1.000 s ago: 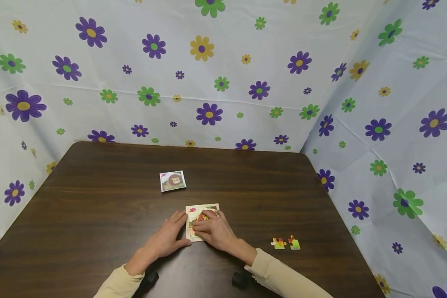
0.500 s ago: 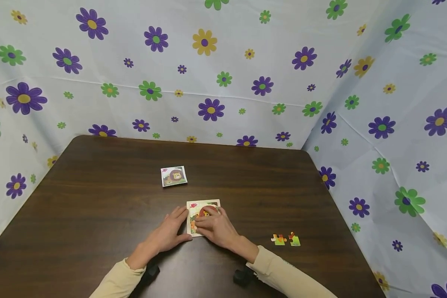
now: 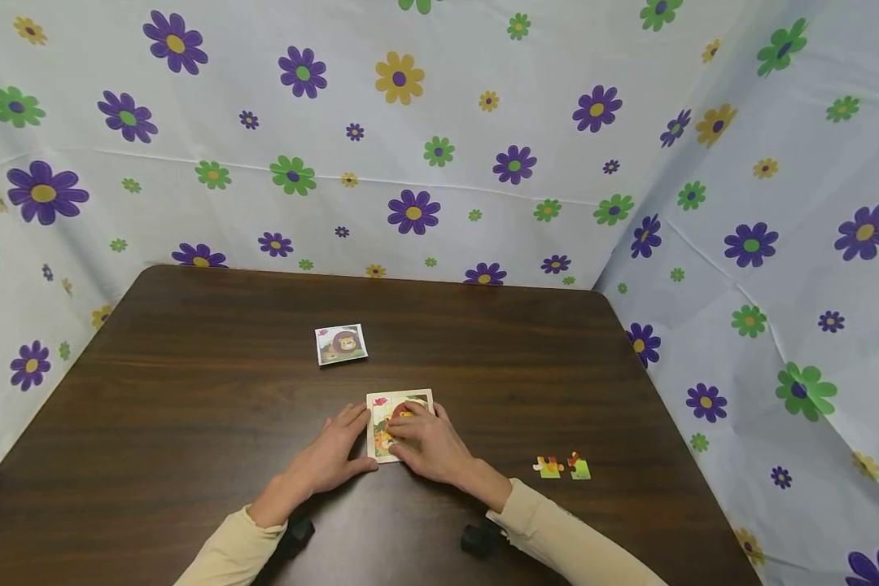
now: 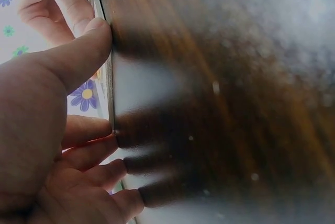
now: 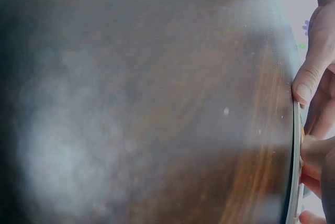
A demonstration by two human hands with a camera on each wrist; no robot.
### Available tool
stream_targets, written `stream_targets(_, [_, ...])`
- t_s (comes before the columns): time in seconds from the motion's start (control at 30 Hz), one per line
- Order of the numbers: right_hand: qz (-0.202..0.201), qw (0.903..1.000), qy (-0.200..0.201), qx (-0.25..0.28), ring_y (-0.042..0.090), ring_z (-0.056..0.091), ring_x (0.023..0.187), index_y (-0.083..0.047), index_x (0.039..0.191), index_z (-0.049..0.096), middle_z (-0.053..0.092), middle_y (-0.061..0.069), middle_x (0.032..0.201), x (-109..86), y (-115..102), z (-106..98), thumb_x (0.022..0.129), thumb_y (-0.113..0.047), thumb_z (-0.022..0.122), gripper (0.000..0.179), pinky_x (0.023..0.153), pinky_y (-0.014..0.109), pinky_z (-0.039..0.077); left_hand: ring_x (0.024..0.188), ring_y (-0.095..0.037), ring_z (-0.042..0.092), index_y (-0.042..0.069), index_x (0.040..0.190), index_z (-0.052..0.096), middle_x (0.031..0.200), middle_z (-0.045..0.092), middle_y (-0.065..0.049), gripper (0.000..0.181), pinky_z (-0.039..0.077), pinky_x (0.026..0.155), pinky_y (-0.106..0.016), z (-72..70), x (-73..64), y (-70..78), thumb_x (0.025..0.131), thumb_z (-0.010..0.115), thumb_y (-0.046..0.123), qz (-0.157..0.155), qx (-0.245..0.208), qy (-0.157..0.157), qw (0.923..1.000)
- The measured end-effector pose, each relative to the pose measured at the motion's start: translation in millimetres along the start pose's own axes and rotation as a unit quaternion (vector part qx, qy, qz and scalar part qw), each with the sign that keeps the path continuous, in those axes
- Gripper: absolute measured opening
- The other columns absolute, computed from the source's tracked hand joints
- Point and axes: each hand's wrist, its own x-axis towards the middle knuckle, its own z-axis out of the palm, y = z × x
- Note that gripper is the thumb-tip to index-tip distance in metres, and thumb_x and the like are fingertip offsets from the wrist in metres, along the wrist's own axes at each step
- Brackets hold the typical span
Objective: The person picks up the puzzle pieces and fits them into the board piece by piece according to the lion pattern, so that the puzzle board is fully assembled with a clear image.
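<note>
A square jigsaw puzzle board [image 3: 371, 439] with a pale frame and a lion picture lies on the table. My left hand [image 3: 327, 457] rests along its left side, fingers extended, thumb by the lower left corner. In the left wrist view that thumb [image 4: 94, 46] touches the board's edge. Over the picture lies my right hand [image 3: 430, 443], fingertips on the pieces, covering much of the lower right. No loose piece shows between its fingers. Two loose jigsaw pieces, one orange and green [image 3: 550, 468] and one red and green [image 3: 579, 468], lie to the right.
A lion picture card [image 3: 340, 345] lies beyond the board on the dark wooden table [image 3: 190, 391]. Flowered white curtains [image 3: 454, 73] hang behind and at both sides. Black devices sit under both wrists, one below the right wrist [image 3: 478, 539].
My right hand's fingers have shifted slightly on the picture, and its thumb now sits apart from the other fingers. My left hand stays at the board's side. The head view has tilted slightly.
</note>
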Motion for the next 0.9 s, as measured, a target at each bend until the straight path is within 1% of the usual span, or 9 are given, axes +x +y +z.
stream_targets(0.17, [-0.004,0.9993,-0.018,-0.031,0.022,0.044,0.132,-0.018,0.12,0.07,0.065,-0.006,0.123,1.4,0.6,-2.5,0.091,-0.03,0.065,0.031,0.1,0.067,0.028,0.133,-0.05,0.031,-0.013,0.136,0.043,0.142,0.04,-0.029,0.075,0.029,0.098,-0.069,-0.6,1.0,0.2,0.081,0.078,0.024,-0.004,-0.002,-0.002,1.0])
stream_targets(0.33, [-0.012,0.9994,-0.015,-0.029,0.021,0.046,0.13,-0.019,0.121,0.07,0.065,-0.007,0.122,1.1,0.2,-3.7,0.09,-0.029,0.067,0.032,0.099,0.067,0.029,0.133,-0.05,0.032,-0.012,0.136,0.044,0.142,0.04,-0.029,0.074,0.029,0.097,-0.07,-1.1,1.9,0.5,0.08,0.078,0.023,0.0,0.003,-0.001,1.0])
stream_targets(0.47, [-0.029,0.9989,-0.026,-0.026,0.022,0.045,0.131,-0.02,0.121,0.069,0.065,-0.008,0.123,1.0,0.0,-3.2,0.092,-0.028,0.065,0.031,0.099,0.069,0.028,0.133,-0.05,0.032,-0.012,0.136,0.044,0.142,0.04,-0.029,0.074,0.03,0.097,-0.069,-0.7,1.5,0.2,0.08,0.078,0.024,-0.001,0.007,-0.004,1.0])
stream_targets(0.6, [-0.039,0.9973,-0.041,-0.047,0.022,0.044,0.132,-0.022,0.122,0.069,0.064,-0.009,0.124,2.5,-0.1,-3.8,0.093,-0.029,0.063,0.03,0.099,0.07,0.027,0.133,-0.05,0.032,-0.012,0.136,0.044,0.143,0.04,-0.029,0.075,0.03,0.097,-0.069,-0.7,1.6,0.2,0.081,0.078,0.024,-0.002,0.007,-0.006,1.0])
stream_targets(0.7, [-0.048,0.9962,-0.042,-0.06,0.022,0.044,0.133,-0.023,0.122,0.069,0.064,-0.01,0.123,3.3,-0.3,-4.5,0.093,-0.03,0.063,0.031,0.099,0.069,0.028,0.133,-0.049,0.032,-0.012,0.136,0.043,0.143,0.04,-0.029,0.075,0.03,0.097,-0.069,-0.5,1.9,0.2,0.081,0.078,0.024,-0.003,0.006,-0.005,1.0])
stream_targets(0.77, [-0.062,0.9955,-0.038,-0.061,0.022,0.045,0.132,-0.022,0.121,0.069,0.065,-0.01,0.122,3.9,-0.4,-3.9,0.092,-0.029,0.063,0.03,0.1,0.065,0.03,0.133,-0.049,0.032,-0.012,0.136,0.044,0.143,0.04,-0.029,0.075,0.03,0.097,-0.069,-0.5,1.8,0.6,0.081,0.078,0.024,-0.003,0.004,-0.005,1.0])
stream_targets(0.9, [-0.082,0.9947,-0.018,-0.058,0.024,0.05,0.128,-0.021,0.115,0.072,0.067,-0.01,0.118,4.9,-1.6,-1.9,0.091,-0.029,0.065,0.026,0.101,0.059,0.033,0.132,-0.051,0.032,-0.012,0.136,0.044,0.141,0.041,-0.03,0.074,0.03,0.096,-0.07,-0.3,1.3,1.3,0.08,0.079,0.023,0.003,-0.002,0.002,1.0])
